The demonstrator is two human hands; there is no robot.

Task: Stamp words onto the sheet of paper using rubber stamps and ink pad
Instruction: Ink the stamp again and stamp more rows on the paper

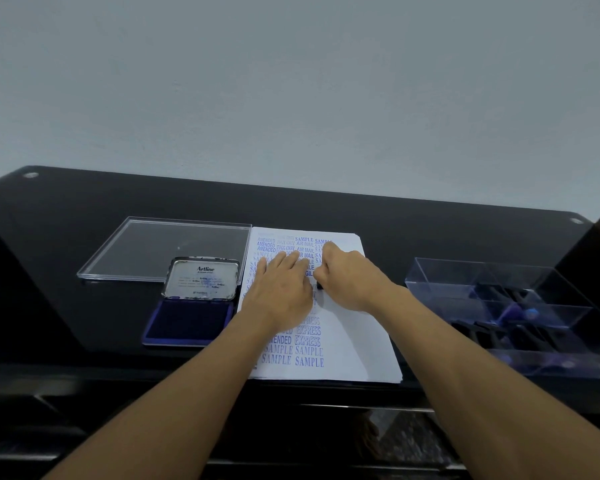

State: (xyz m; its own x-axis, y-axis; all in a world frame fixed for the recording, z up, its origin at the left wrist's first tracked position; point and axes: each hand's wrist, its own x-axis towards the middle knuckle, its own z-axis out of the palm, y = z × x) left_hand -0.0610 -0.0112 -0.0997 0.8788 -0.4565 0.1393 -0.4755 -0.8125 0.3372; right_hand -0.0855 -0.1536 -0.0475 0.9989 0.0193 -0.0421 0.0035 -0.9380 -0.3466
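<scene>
While the left hand lies flat on the paper with straight fingers, the right hand is curled around a small dark stamp and holds it down on the middle of the paper. Blue words fill the left part of the paper. Just left of the paper sits the ink pad, open with its cover up. A flat clear tray lies behind it. A clear box with more dark stamps stands to the right on the black tabletop.
</scene>
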